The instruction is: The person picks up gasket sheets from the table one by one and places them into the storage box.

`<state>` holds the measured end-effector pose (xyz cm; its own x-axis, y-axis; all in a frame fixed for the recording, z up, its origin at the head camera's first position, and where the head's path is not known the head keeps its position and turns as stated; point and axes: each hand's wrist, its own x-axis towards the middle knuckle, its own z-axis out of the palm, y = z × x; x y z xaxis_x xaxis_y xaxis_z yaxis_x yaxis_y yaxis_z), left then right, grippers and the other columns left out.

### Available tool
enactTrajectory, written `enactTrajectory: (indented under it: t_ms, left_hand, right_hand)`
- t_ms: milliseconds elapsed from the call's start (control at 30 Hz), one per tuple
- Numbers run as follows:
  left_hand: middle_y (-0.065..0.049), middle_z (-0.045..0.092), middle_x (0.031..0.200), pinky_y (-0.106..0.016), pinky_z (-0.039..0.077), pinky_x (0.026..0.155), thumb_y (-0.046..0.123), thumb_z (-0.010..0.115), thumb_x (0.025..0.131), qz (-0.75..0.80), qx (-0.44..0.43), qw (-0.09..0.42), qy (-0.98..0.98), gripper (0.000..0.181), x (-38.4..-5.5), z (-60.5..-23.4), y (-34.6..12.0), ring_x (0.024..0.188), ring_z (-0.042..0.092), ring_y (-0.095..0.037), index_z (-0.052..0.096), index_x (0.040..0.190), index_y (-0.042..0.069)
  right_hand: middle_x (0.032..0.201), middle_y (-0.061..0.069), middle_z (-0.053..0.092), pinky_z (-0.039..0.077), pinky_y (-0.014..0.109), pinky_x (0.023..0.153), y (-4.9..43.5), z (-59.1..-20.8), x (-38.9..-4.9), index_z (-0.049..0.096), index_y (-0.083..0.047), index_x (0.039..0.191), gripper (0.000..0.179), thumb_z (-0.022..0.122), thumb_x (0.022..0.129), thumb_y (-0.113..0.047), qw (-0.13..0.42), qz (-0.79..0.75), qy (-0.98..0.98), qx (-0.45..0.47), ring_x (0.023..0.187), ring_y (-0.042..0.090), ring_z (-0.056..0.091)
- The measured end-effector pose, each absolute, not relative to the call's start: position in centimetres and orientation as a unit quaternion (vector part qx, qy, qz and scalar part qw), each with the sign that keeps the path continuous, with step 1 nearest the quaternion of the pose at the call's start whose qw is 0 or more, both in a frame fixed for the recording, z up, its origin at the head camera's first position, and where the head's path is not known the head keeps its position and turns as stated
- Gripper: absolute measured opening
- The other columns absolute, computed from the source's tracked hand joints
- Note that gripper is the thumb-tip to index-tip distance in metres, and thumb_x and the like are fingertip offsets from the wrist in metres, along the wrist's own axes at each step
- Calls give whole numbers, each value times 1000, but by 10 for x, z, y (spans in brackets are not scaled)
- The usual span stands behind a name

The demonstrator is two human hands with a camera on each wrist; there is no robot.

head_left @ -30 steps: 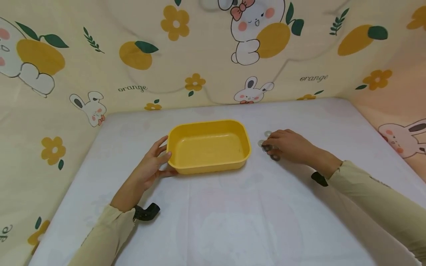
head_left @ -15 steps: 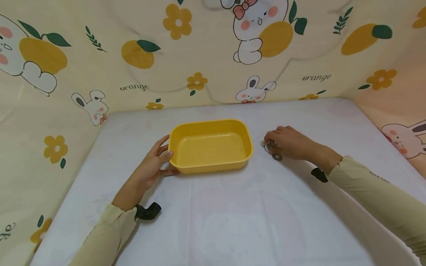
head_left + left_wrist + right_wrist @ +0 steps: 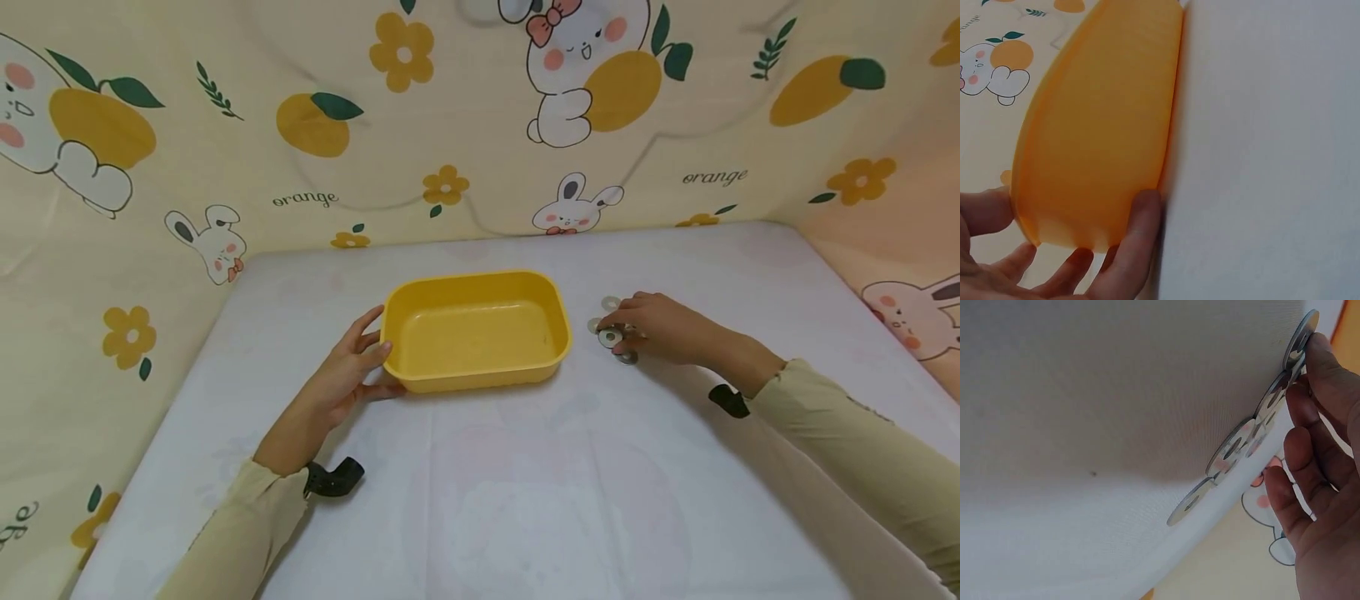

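A yellow plastic basin (image 3: 472,333) with rounded corners sits on the white cloth. My left hand (image 3: 341,371) holds its left end, the thumb over the rim and the other fingers along the outer wall, as the left wrist view of the basin (image 3: 1104,125) also shows. To the right of it, my right hand (image 3: 656,329) pinches a flat metal washer (image 3: 610,337) between thumb and fingertips, its face tilted up. Several more washers (image 3: 1232,448) lie close together on the cloth beside and under the fingers, some overlapping; the hand partly hides them in the head view.
The white cloth (image 3: 510,492) covers the table in front of the basin. Behind it rises a cream curtain (image 3: 480,125) printed with rabbits and oranges, which also closes off both sides.
My right hand has shifted slightly towards me, uncovering the washer at the back, and the pinched washer now shows its bright face. The left hand keeps its hold on the basin.
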<state>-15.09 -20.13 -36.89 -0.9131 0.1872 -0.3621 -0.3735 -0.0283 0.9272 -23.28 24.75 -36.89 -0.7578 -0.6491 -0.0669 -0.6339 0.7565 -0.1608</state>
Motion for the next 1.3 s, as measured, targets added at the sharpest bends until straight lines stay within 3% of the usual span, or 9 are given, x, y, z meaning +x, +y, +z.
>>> enactTrajectory:
  t_ms: [267,567,767,1300]
  left_hand:
    - [-9,15,166,-61,49,100,7,38,103,773,-65,219,592,69,-152,-371,-209,147,30,-35,12,159,38]
    - [-10,14,165,-60,52,97,5,40,105,754,-41,223,616,69,-152,-371,-212,133,45,-32,13,159,39]
    - [-9,14,164,-53,57,94,3,41,104,722,2,221,655,66,-153,-374,-215,123,54,-29,19,159,32]
    - [-10,10,165,-53,57,94,6,42,105,713,21,222,665,64,-155,-376,-220,131,47,-33,20,160,29]
  right_hand:
    - [105,-2,70,53,35,84,250,-373,-231,73,-18,117,38,81,81,-30,38,-65,940,-331,95,17,55]
    - [110,0,67,51,37,88,252,-375,-224,70,-16,119,39,80,83,-29,-24,-101,940,-324,104,20,48]
    - [111,0,66,51,38,88,249,-372,-221,70,-15,120,40,81,82,-24,-42,-124,940,-314,106,20,47]
    - [110,0,65,48,37,84,246,-367,-219,70,-15,122,39,79,84,-20,-26,-184,938,-291,103,18,46]
